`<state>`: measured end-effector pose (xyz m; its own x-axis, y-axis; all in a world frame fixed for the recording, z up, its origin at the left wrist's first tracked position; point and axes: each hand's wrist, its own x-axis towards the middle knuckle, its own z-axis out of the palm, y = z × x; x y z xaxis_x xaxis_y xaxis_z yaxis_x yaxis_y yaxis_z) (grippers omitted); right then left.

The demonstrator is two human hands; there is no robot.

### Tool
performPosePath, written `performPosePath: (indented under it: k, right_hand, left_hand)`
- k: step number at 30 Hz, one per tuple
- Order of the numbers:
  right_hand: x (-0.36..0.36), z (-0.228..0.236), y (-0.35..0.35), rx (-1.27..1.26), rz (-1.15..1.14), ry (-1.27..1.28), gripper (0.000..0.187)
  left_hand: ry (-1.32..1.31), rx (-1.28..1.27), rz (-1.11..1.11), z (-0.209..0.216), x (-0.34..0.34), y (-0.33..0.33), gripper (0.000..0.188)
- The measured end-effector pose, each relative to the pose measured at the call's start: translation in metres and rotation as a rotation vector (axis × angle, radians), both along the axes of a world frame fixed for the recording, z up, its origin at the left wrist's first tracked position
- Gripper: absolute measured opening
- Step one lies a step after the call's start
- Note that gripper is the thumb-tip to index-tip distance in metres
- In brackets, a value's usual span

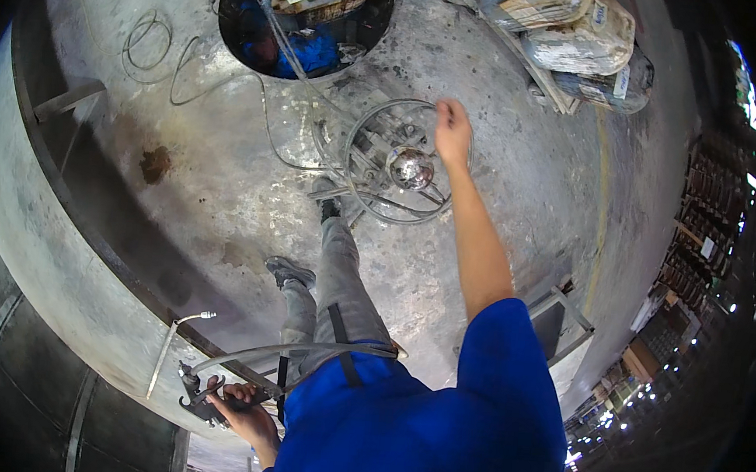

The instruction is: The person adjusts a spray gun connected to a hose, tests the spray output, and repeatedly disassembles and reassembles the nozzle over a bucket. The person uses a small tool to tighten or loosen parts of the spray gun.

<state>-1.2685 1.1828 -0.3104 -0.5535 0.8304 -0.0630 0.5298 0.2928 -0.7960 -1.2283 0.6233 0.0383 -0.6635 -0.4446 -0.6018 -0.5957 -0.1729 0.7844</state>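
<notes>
My left hand (247, 415), at the lower left, has its fingers wrapped round the grip of a dark spray gun (200, 403) with a curved metal trigger. A grey hose (300, 350) runs from the gun across my waist. My right arm reaches forward, and my right hand (453, 134) is beside the upper right of a large grey ring (357, 129). Motion smears its fingers, so I cannot see whether they touch the ring. Within the ring sits a shiny round metal piece (412, 169) on a grimy frame.
A round dark bin (225, 15) with blue and brown waste stands ahead. Wrapped bundles (580, 41) lie at the far right. Thin hose (178, 82) loops across the stained floor. A low wall (50, 288) curves along my left, with a bent metal pipe (165, 353) by it.
</notes>
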Motion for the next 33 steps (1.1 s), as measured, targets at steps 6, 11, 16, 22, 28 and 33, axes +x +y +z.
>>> performPosePath:
  k: [6, 11, 16, 22, 28, 33]
  right_hand:
    - [0.133, -0.021, -0.070, -0.056, -0.098, -0.633, 0.017]
    - [0.143, -0.048, -0.060, 0.070, 0.420, -0.761, 0.019]
    - [0.121, -0.037, -0.002, 0.092, 0.991, -0.798, 0.018]
    - [0.078, -0.035, 0.016, 0.318, 1.492, -0.937, 0.024]
    - [0.100, -0.051, 0.008, 0.247, 0.888, -0.851, 0.010]
    - [0.112, -0.078, -0.031, -0.091, 0.381, -0.804, 0.038]
  left_hand:
    - [-0.039, -0.009, -0.054, 0.001, -0.005, -0.007, 0.042]
    - [-0.040, -0.011, -0.112, 0.003, -0.006, -0.003, 0.040]
    - [-0.048, -0.060, -0.135, 0.005, -0.002, -0.007, 0.041]
    - [-0.057, -0.032, -0.136, 0.002, 0.011, -0.016, 0.042]
    - [0.024, 0.014, -0.167, 0.001, 0.026, -0.010, 0.045]
    - [-0.031, -0.002, -0.123, 0.001, 0.034, -0.012, 0.044]
